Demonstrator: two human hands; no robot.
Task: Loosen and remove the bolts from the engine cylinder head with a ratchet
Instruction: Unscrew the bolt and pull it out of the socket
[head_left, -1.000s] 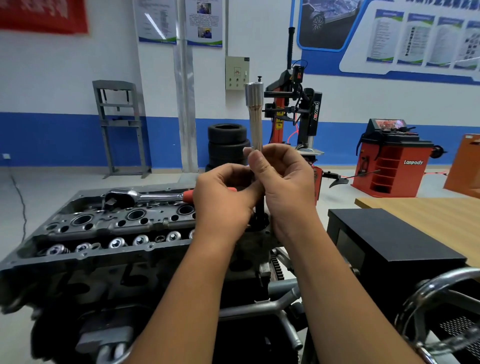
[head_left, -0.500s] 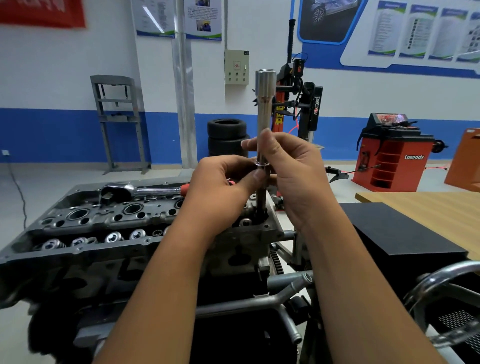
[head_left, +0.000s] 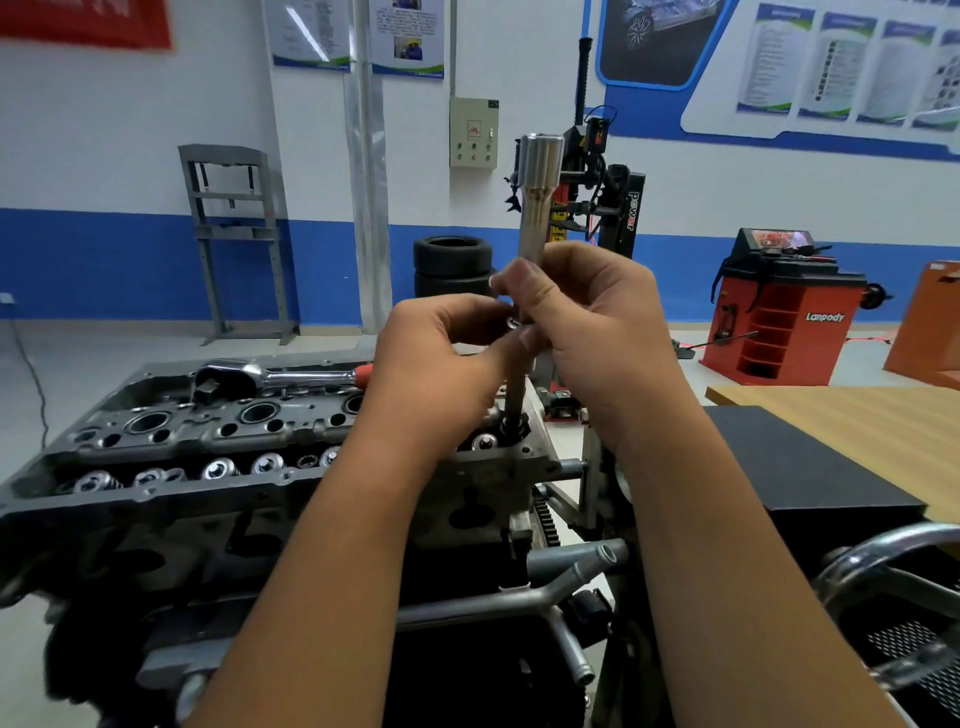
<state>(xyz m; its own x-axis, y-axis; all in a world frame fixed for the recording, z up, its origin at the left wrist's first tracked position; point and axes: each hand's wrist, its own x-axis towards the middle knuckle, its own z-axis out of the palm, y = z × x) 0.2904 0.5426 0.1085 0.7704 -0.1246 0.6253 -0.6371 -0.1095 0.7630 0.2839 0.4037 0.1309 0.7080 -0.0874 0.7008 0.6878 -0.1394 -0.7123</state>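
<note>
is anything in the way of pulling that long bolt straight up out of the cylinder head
Nothing visible blocks it. The long bolt stands upright with open air above its top, gripped by the right hand and pinched by the left hand. The ratchet lies off to the left on the cylinder head.

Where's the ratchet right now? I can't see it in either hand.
In the head view the ratchet lies on the far edge of the cylinder head, left of the left hand, its red grip end pointing toward that hand.
</note>
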